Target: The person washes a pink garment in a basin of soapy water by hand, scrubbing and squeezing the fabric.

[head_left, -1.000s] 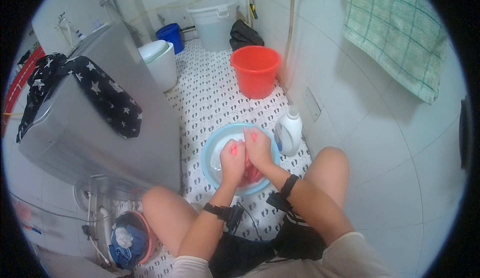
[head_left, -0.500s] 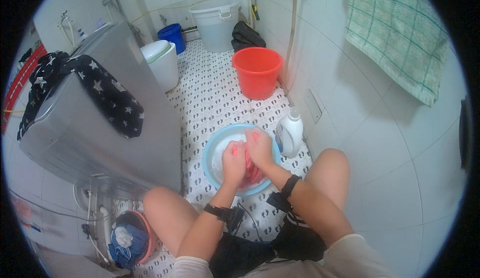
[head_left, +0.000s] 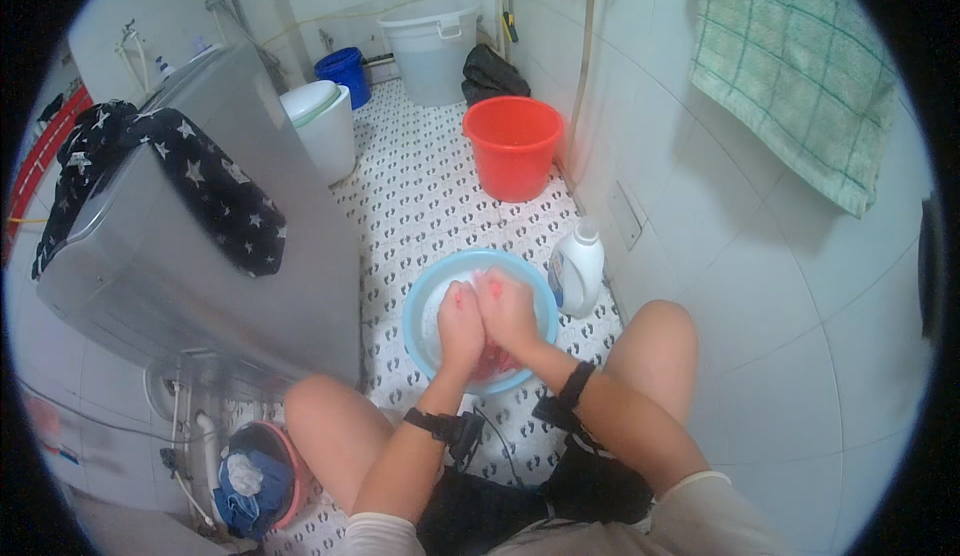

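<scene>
Grips the cloth point(head_left: 495, 364), red and bunched, in 2 hands: left hand point(head_left: 461, 326) and right hand point(head_left: 507, 313) side by side, curled tight, inside the blue basin point(head_left: 412, 328) on the floor point(head_left: 400, 171). Looks midway through rubbing or squeezing, with lifting the cloth out or setting it aside not yet done. Has the bottle point(head_left: 577, 271) just right of the basin, denim point(head_left: 243, 511) in the tub point(head_left: 303, 476) at near left, apparently untouched.

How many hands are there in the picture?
2: the left hand and the right hand, side by side over the light-blue basin, both clutching red cloth. No others show.
</scene>
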Tool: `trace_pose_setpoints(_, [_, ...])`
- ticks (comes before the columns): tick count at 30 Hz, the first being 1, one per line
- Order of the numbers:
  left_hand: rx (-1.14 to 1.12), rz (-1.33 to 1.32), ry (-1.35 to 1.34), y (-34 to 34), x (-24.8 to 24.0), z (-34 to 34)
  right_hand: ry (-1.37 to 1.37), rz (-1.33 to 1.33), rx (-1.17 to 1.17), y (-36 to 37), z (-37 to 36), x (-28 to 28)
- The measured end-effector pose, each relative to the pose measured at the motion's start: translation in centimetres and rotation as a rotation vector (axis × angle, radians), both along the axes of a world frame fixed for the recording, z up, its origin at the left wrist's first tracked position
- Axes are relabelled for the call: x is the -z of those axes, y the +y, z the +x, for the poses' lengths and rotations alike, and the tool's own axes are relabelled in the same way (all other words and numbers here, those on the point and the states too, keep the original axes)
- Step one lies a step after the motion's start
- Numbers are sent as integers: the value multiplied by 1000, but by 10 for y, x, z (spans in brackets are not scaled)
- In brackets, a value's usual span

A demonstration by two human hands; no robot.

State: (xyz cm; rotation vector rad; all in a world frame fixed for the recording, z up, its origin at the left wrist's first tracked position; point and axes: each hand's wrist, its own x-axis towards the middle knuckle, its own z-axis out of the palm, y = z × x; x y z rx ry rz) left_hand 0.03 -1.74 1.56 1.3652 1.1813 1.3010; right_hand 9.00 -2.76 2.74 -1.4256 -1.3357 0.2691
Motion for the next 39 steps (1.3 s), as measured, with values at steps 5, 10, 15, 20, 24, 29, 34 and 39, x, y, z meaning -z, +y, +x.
trace_pose_setpoints(5, [-4,24,39,11,13,-7,165,-92,26,-2,-8,-7])
trace_pose_setpoints(10, [-53,51,34,-4,-3,4,63,-30,70,3,0,-16])
trace_pose_setpoints(15, [-24,-26,-12,9,4,-8,40,0,7,-6,-10,-15])
trace_pose_setpoints(20, [-7,-22,60,-1,3,4,154,-128,123,9,14,-8])
trace_pose_setpoints(24, [-38,-15,-37,3,12,-4,13,96,-83,-13,-12,-14])
trace_pose_setpoints(29, [21,-34,100,-1,-3,6,235,-114,49,6,12,-8])
trace_pose_setpoints(34, [-38,-3,-6,6,5,-3,1,124,-106,-4,-2,-20])
trace_pose_setpoints(39, [-21,-73,70,15,3,-12,95,-5,-2,-6,-8,-26])
